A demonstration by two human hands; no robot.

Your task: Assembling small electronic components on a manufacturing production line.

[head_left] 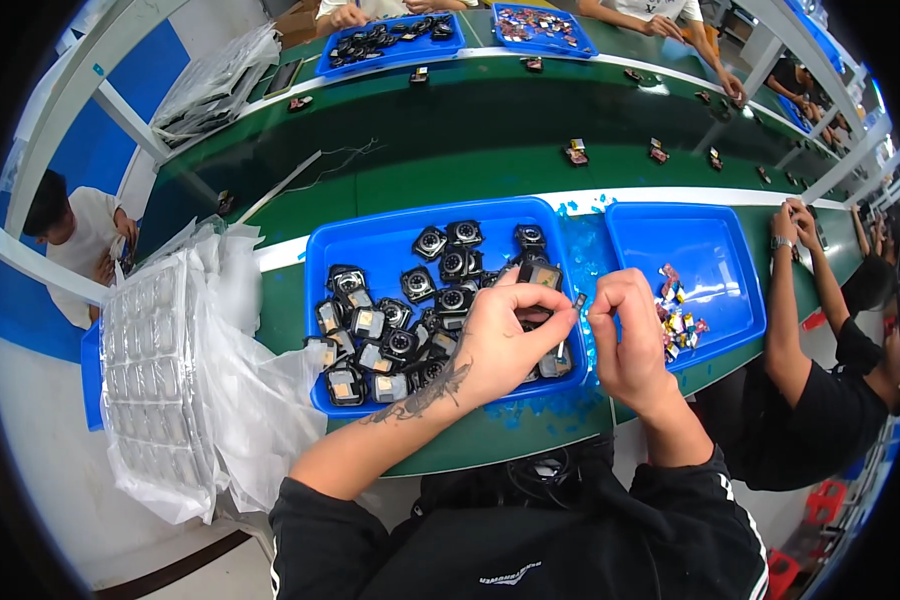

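Observation:
My left hand, with a tattooed forearm, is closed in a pinch above the right part of a blue tray. My right hand is curled closed just to its right, over the gap between two trays. A tiny greyish part shows between the two hands' fingertips; which hand grips it I cannot tell. Behind my left fingers is a dark watch module, partly hidden, held or lying in the tray. Several black smartwatch bodies with round sensor backs fill the tray, some showing pale rectangular inserts.
A second blue tray at right holds small colourful parts. Blue scraps lie between the trays. Stacked clear plastic trays stand at left. Across the green belt, small parts lie spaced out. Co-workers sit opposite and at right.

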